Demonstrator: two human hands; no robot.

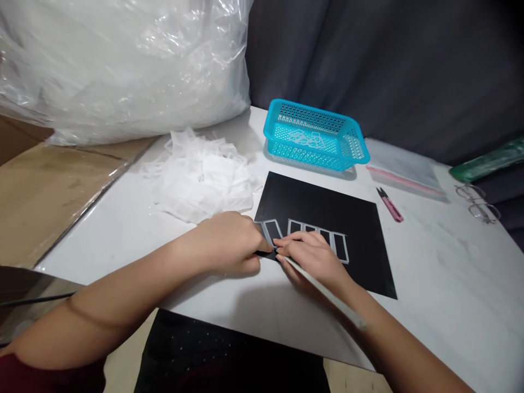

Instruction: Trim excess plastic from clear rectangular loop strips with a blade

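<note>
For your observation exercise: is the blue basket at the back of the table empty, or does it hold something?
Not empty. Through the mesh of the blue basket, a few small pale frame-like pieces show on its floor; it is far from full.

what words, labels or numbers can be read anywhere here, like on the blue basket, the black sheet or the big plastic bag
None can be read.
Blue basket: no label in view.
Black sheet: only pale rectangular frames, no print.
Big plastic bag: no print visible.
Pink snips and green item: any marking is too small to tell.

Even indoor light, soft shadows beneath the forearms, glare on plastic bag (123, 60), wide-angle edge bending
</note>
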